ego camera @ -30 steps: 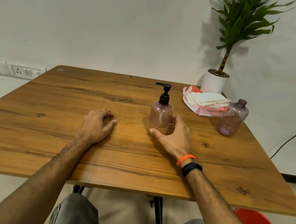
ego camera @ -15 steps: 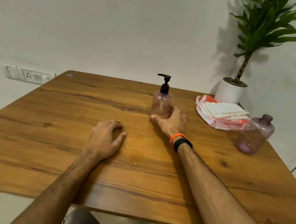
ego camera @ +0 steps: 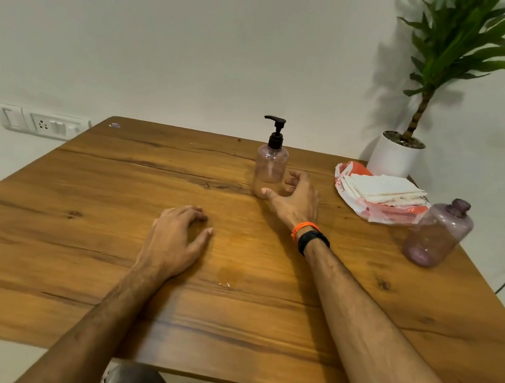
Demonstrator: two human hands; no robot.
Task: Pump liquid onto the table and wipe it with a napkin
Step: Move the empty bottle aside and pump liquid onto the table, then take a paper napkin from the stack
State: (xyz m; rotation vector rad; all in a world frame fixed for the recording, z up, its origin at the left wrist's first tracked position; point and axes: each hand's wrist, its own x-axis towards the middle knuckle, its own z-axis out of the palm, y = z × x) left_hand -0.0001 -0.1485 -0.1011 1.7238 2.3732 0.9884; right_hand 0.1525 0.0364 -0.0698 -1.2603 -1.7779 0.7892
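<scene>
Pump bottle (ego camera: 270, 169) upright, right hand (ego camera: 296, 202) grip loosely open beside base

A wooden worktop (ego camera: 79, 230) is seen from above, with the left hand (ego camera: 175, 242) laid palm down near its centre, fingers loosely curled, and a faint wet patch (ego camera: 230, 272) at its three o'clock. The pump bottle (ego camera: 270, 164) is stood upright at twelve o'clock, and the right hand (ego camera: 296, 198) is spread loosely just beside its base, thumb at the bottle's foot; whether it is touched cannot be told. At two o'clock a stack of napkins (ego camera: 384, 189) is laid on an orange-and-white wrapper (ego camera: 373, 210), with a capless bottle (ego camera: 438, 234) beside it and a potted plant (ego camera: 397, 158) behind.
</scene>
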